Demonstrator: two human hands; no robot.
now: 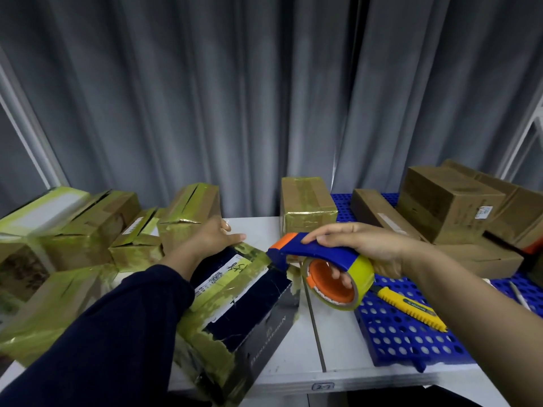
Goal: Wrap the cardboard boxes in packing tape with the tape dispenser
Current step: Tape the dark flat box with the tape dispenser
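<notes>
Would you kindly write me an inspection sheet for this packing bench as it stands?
Surface: white table, blue perforated plastic mat on its right part.
Job's things: dark navy cardboard box, partly taped; blue-and-orange tape dispenser beside its far right corner; taped boxes left, plain brown boxes right.
Clutter: yellow utility knife on the mat.
Grippers: left hand rests on the navy box; right hand grips the dispenser.
Cables: nothing seen.
Surroundings: grey curtain behind.

Dim, soft light; warped edges.
</notes>
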